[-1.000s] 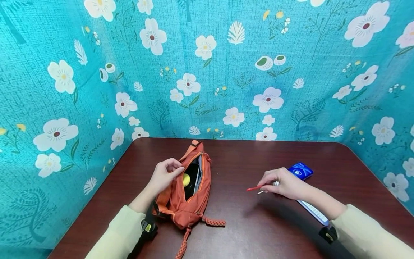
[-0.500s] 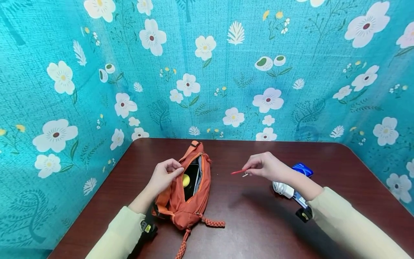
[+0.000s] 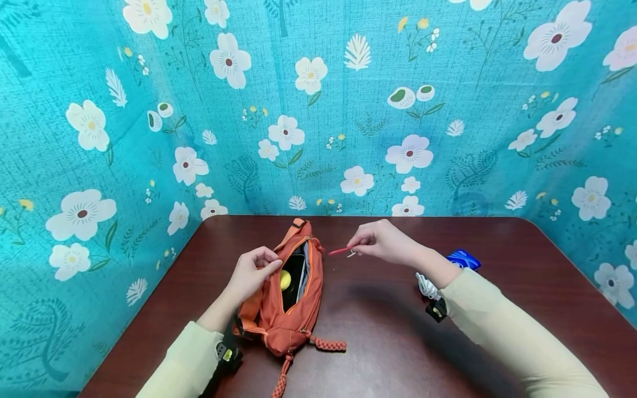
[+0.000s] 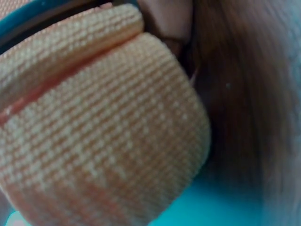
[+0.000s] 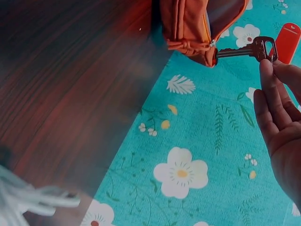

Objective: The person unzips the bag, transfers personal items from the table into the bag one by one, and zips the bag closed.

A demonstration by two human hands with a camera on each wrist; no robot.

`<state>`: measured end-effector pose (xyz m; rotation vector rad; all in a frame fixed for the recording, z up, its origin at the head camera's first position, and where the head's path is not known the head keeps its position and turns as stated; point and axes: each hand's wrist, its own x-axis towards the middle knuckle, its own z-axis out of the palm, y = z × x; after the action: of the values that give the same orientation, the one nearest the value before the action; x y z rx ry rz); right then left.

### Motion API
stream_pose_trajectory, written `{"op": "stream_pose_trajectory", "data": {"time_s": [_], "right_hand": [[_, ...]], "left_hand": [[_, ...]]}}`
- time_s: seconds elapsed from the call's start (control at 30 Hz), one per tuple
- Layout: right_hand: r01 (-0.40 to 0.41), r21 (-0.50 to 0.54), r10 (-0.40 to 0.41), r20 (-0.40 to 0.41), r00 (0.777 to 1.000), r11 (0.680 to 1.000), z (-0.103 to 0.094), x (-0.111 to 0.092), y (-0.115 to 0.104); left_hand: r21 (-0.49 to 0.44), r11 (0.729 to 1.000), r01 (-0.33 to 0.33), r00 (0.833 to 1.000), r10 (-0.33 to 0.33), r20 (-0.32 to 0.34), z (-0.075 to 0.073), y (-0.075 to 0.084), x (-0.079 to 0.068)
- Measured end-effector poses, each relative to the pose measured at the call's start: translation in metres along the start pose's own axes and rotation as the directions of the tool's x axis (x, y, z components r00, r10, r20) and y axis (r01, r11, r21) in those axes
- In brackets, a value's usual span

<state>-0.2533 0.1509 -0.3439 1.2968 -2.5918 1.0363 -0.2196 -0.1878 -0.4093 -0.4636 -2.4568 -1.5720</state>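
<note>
Here, key (image 5: 258,49) and red tag (image 5: 288,42) in right hand's (image 3: 380,242) pinch, near the orange bag (image 3: 309,303) in left hand's (image 3: 251,272) pinch

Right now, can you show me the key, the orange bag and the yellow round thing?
Key (image 5: 256,49): right wrist view, where blade meets head.
Orange bag (image 3: 271,307): head view, the side wall beside its opening.
Yellow round thing (image 3: 285,280): head view, middle of its visible part.
</note>
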Motion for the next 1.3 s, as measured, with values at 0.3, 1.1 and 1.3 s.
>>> {"op": "stream_pose_trajectory", "data": {"time_s": [0.3, 1.1, 1.3], "right_hand": [[0.028, 0.029, -0.028, 0.013, 1.000, 0.999, 0.019, 0.026, -0.008], [0.136, 0.006, -0.136, 0.062, 0.989, 0.991, 0.091, 0.063, -0.008], [0.214, -0.102, -0.207, 0.071, 0.976, 0.972, 0.099, 0.068, -0.004]], "left_hand": [[-0.012, 1.000, 0.005, 1.000, -0.005, -0.001, -0.001, -0.004, -0.002], [-0.002, 1.000, 0.000, 1.000, 0.000, -0.010, -0.003, -0.003, -0.002], [0.004, 1.000, 0.006, 1.000, -0.006, -0.015, -0.004, -0.001, -0.001]]}}
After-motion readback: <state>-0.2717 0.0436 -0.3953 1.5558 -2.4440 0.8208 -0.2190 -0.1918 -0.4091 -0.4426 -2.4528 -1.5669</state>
